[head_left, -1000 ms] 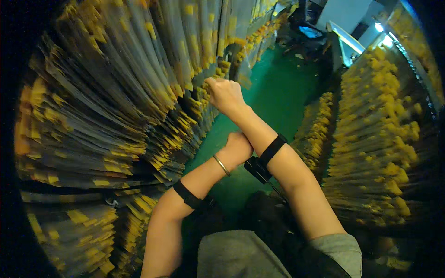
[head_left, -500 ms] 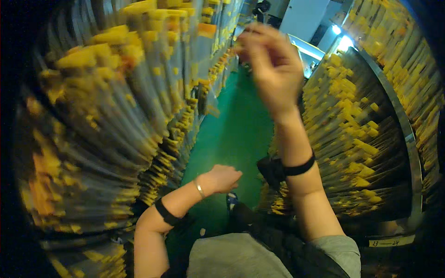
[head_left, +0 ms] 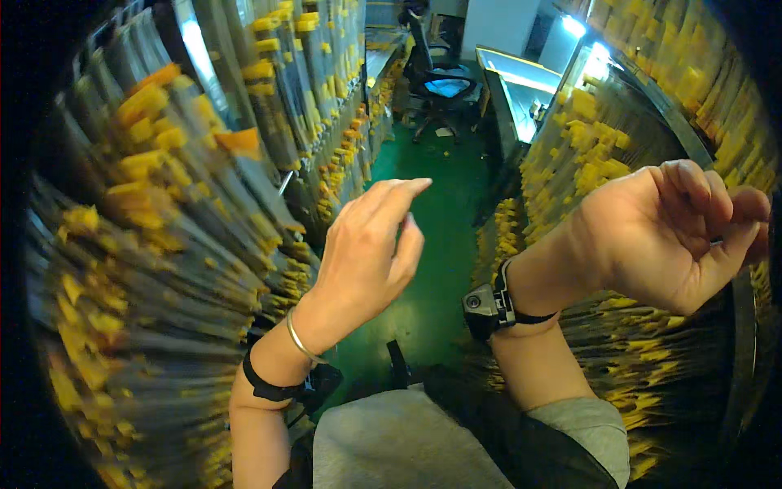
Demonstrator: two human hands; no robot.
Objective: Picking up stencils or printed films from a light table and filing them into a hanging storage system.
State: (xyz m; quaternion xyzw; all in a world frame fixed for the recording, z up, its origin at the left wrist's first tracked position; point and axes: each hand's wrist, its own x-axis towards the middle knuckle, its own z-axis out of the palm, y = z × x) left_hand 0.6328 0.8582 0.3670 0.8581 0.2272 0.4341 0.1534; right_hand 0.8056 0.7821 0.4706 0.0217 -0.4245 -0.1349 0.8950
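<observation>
In the middle, my left hand [head_left: 366, 244] is raised over the green aisle, thumb and fingers apart and nothing between them. My right hand [head_left: 664, 236] is lifted at the right, palm turned toward me. Its fingers curl in close to the thumb, and I see nothing held in them. It is in front of the right-hand row of thin, tightly packed sheets with yellow tabs [head_left: 599, 138]; touching cannot be made out. Nearer my left arm stands another dense row of grey upright sheets with yellow and orange tabs [head_left: 155, 196], slightly blurred.
The rows flank a narrow green floor [head_left: 432, 204]. At its far end are a black office chair [head_left: 440, 81] and a lit table [head_left: 521, 90]. A metal rail [head_left: 676, 122] runs along the right row. Black straps with small devices [head_left: 489, 310] sit on both wrists.
My left hand has risen forward and its fingers have opened out. My right hand has swung down and to the right. The view has tilted up, showing more of the chair and table.
</observation>
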